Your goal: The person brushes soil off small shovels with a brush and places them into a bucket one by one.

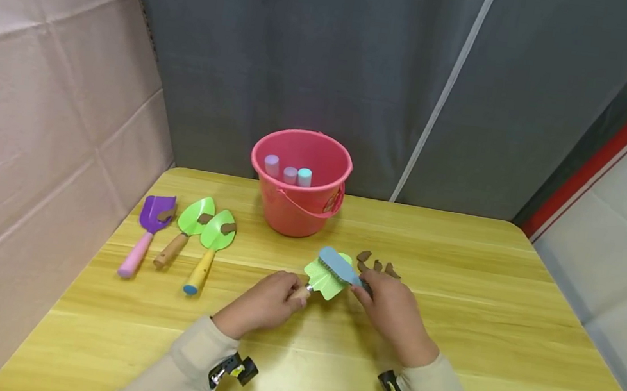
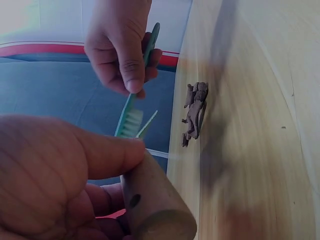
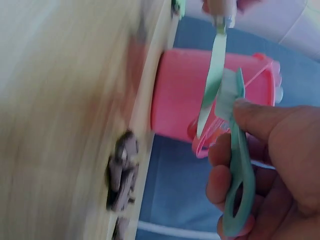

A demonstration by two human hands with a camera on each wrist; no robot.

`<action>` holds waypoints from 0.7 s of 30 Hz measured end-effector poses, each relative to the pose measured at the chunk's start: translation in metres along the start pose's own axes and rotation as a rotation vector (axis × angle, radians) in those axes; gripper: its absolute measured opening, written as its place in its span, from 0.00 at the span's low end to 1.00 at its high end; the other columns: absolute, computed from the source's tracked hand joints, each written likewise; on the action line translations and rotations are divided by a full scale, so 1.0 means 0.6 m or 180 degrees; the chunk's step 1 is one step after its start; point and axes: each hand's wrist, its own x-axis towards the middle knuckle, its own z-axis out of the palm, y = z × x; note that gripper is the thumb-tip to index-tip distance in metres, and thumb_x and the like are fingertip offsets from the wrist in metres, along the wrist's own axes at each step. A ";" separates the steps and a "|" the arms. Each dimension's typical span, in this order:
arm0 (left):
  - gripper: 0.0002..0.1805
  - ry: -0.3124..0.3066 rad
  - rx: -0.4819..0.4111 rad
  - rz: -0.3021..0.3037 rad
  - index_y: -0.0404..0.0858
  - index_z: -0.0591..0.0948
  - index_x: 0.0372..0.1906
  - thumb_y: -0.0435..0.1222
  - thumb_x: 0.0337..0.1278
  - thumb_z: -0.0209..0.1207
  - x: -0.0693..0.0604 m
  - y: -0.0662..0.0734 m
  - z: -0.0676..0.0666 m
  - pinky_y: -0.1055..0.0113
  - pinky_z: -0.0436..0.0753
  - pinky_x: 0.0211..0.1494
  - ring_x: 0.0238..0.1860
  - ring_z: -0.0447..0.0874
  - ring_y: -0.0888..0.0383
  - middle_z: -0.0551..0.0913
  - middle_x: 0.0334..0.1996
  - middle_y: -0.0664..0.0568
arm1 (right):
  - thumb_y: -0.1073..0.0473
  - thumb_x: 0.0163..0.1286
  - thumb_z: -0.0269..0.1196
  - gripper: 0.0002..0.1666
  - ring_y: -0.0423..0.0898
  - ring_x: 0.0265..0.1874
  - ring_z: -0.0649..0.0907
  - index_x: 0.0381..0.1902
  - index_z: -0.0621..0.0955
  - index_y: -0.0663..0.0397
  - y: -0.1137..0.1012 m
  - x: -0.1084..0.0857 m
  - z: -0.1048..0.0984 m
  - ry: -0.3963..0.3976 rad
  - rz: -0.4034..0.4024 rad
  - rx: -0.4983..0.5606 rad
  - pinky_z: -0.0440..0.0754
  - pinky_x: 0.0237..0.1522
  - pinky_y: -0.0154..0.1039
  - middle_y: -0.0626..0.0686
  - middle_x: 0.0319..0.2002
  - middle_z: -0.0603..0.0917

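My left hand [image 1: 269, 301] grips the wooden handle [image 2: 159, 200] of a light green scalloped tool [image 1: 324, 279], held above the table. In my right hand [image 1: 397, 313] is a blue-green brush [image 1: 338, 265], pinched near its neck with the looped handle [image 3: 241, 187] in the palm. The brush's white bristles [image 3: 227, 95] face the green blade [image 3: 215, 75] and lie against or very close to it. Brown clumps [image 1: 378, 265] lie on the table just beyond my right hand; the left wrist view shows several clumps [image 2: 196, 110] heaped together.
A pink bucket [image 1: 296, 209] holding tools with purple and turquoise handle ends stands at the back. At the left lie a purple shovel [image 1: 153, 213] and two green trowels [image 1: 193, 215], each with a brown piece on its blade. A grey curtain [image 1: 307, 46] hangs behind the table.
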 end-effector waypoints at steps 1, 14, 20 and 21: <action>0.05 0.0003 0.0007 0.0006 0.34 0.78 0.37 0.33 0.67 0.59 0.000 -0.001 0.000 0.60 0.73 0.35 0.32 0.71 0.54 0.73 0.30 0.49 | 0.57 0.65 0.70 0.09 0.46 0.21 0.75 0.37 0.82 0.54 0.005 0.000 -0.002 0.0018 0.0044 -0.0031 0.74 0.24 0.42 0.48 0.25 0.80; 0.06 -0.0022 -0.0020 0.0017 0.35 0.78 0.39 0.35 0.68 0.59 0.005 -0.006 0.005 0.59 0.74 0.36 0.33 0.71 0.54 0.73 0.31 0.50 | 0.55 0.65 0.70 0.11 0.41 0.20 0.68 0.31 0.77 0.50 -0.018 -0.003 -0.008 0.0001 -0.0200 -0.0102 0.68 0.22 0.37 0.43 0.22 0.71; 0.06 -0.0016 -0.0022 0.0011 0.35 0.78 0.39 0.34 0.67 0.59 0.006 -0.005 0.007 0.59 0.74 0.38 0.34 0.71 0.54 0.74 0.33 0.50 | 0.55 0.64 0.71 0.11 0.41 0.19 0.68 0.31 0.78 0.51 -0.004 0.005 0.006 0.0032 -0.0164 -0.0104 0.69 0.23 0.38 0.43 0.21 0.72; 0.06 -0.0014 -0.0026 -0.0001 0.35 0.78 0.39 0.34 0.67 0.59 0.006 -0.006 0.008 0.59 0.74 0.38 0.34 0.72 0.54 0.74 0.33 0.50 | 0.55 0.64 0.71 0.12 0.42 0.19 0.69 0.31 0.78 0.52 0.004 0.007 0.008 0.0041 -0.0126 -0.0093 0.69 0.23 0.39 0.44 0.20 0.71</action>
